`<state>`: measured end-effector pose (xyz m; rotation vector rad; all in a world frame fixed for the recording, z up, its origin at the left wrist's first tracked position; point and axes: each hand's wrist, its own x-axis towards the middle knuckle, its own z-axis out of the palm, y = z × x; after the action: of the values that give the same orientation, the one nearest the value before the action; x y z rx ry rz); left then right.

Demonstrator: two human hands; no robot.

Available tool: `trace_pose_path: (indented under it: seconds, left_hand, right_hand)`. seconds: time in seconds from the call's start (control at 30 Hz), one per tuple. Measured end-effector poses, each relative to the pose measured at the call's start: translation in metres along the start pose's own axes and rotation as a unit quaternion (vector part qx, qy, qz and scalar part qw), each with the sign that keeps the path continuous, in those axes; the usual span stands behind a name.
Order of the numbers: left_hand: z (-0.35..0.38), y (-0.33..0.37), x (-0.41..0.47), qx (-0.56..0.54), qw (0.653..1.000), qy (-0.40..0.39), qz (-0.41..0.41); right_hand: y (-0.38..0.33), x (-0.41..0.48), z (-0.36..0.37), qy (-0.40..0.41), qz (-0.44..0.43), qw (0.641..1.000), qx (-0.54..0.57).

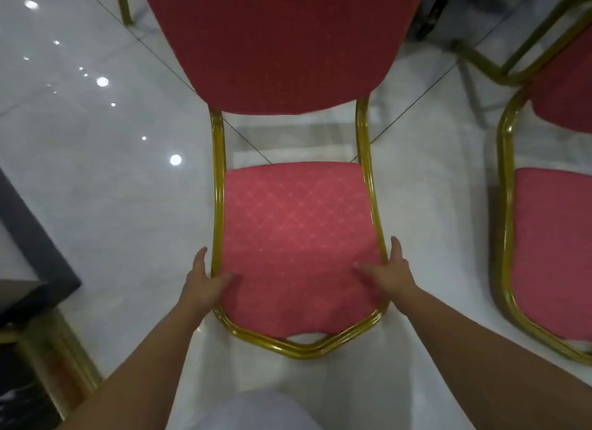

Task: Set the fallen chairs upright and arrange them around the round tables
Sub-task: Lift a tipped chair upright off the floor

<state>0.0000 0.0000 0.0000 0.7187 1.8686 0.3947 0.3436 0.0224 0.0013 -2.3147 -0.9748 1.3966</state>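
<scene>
A red padded chair (298, 224) with a gold metal frame fills the middle of the head view, its seat toward me and its backrest at the top. My left hand (205, 280) grips the left side of the seat frame, thumb on the cushion. On the opposite side my right hand (389, 271) holds the frame the same way. A second red and gold chair (551, 250) sits at the right edge, partly cut off.
Glossy white tiled floor (96, 147) spreads to the left. A dark-topped piece of furniture with gold trim (35, 269) stands at the lower left. Another gold chair frame (525, 61) lies at the upper right, and a gold leg (123, 3) shows at the top left.
</scene>
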Motion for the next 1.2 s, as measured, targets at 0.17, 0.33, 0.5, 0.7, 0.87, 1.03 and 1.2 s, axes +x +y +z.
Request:
trace_pose_path:
  seconds: [0.17, 0.33, 0.5, 0.7, 0.87, 1.03, 1.2]
  left_hand:
    - [0.011, -0.02, 0.02, -0.05, 0.998, -0.036, 0.027]
    - [0.006, -0.017, 0.013, -0.046, 0.998, -0.027, 0.034]
    - [-0.011, 0.005, -0.044, -0.028, 0.999, -0.031, 0.021]
    - [-0.058, 0.073, -0.175, 0.014, 0.999, -0.04, -0.023]
    - [-0.117, 0.156, -0.293, 0.051, 0.995, -0.068, -0.043]
    - [-0.182, 0.254, -0.395, 0.074, 0.993, -0.075, -0.059]
    - [-0.231, 0.345, -0.46, 0.004, 0.995, -0.037, -0.097]
  right_hand:
    - [0.025, 0.025, 0.015, -0.011, -0.034, 0.998, 0.054]
    - [0.025, 0.021, 0.006, -0.054, -0.037, 0.995, 0.082]
    - [0.013, -0.031, -0.031, -0.067, -0.004, 0.995, 0.078]
    - [-0.04, -0.152, -0.121, -0.096, 0.052, 0.992, 0.061]
    - [-0.109, -0.269, -0.207, -0.12, 0.102, 0.987, 0.037]
    - [-0.195, -0.37, -0.29, -0.155, 0.147, 0.977, -0.018]
    - [-0.27, -0.419, -0.35, -0.165, 0.138, 0.975, -0.058]
